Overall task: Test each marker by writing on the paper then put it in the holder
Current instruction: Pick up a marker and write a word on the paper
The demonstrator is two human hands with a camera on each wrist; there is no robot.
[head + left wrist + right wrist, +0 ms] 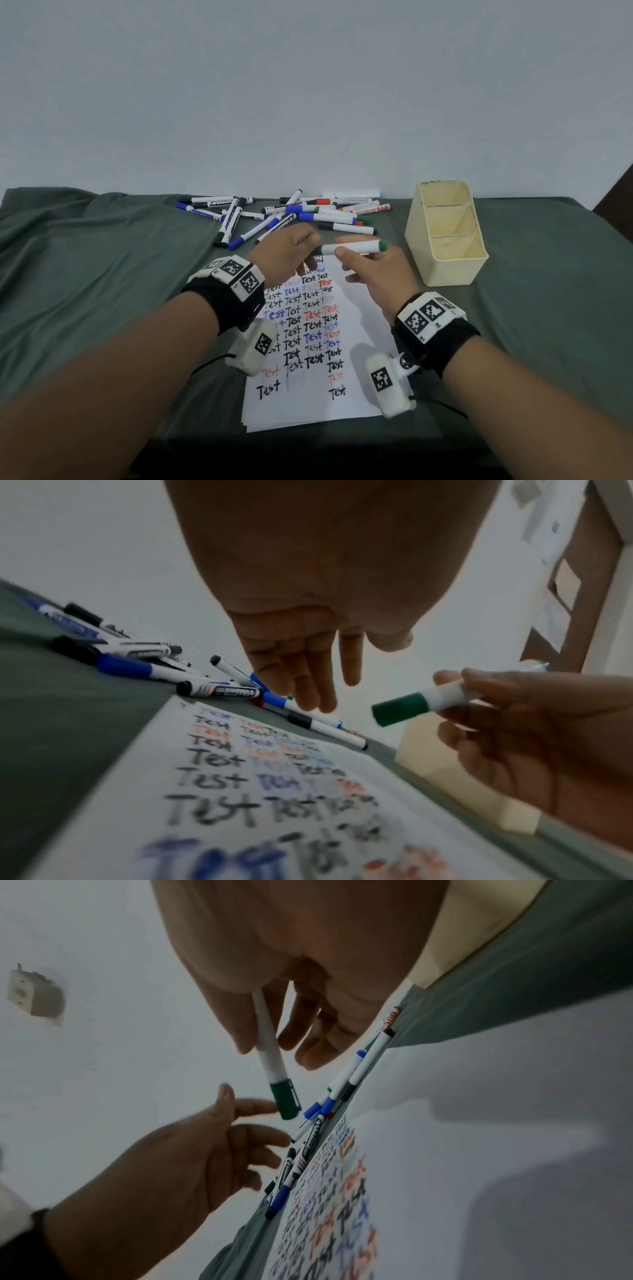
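Observation:
My right hand (370, 270) pinches a white marker with a green cap (352, 247) and holds it level above the top of the paper (363, 342). The cap points left toward my left hand (294, 250). In the left wrist view the left hand (308, 669) has straight fingers, a little apart from the green cap (400, 708). The right wrist view shows the marker (270, 1053) between thumb and fingers of the right hand (274, 961), with the left hand (192, 1156) spread just below the cap. The cream holder (448, 270) stands at the right, its three compartments empty.
A pile of several blue, black, red and green markers (284, 214) lies behind the paper, near the wall. The sheet carries many rows of "Test". A wrinkled green cloth (102, 274) covers the table. The table's front edge lies just below the paper.

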